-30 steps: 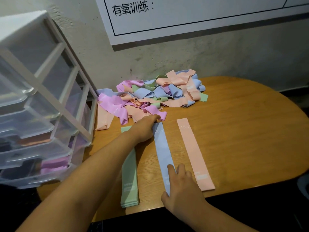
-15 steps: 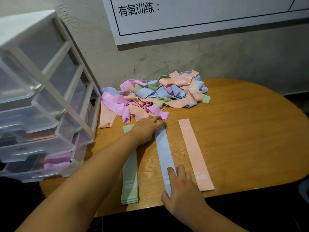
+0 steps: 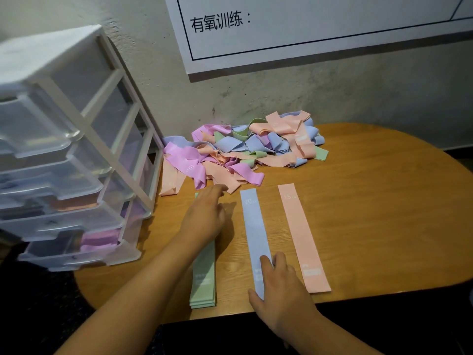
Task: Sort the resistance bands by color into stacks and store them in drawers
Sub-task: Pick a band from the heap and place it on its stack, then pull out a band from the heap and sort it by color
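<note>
Fingers of my right hand (image 3: 279, 283) lay flat and together, pinning the blue band (image 3: 253, 234) at lower centre to keep it straight, while my left hand (image 3: 204, 216), loosely spread and empty, reached toward the tangled pile (image 3: 245, 149) above.

A gym: aerobic-training wall chart (image 3: 320, 26), resistance bands (image 3: 245, 149) heaped.

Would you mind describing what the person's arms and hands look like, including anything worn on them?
Both forearms are bare as far as the frame shows, with no sleeves visible. The left hand and right hand wear no gloves, and no rings, watch or bracelet can be seen.
</note>
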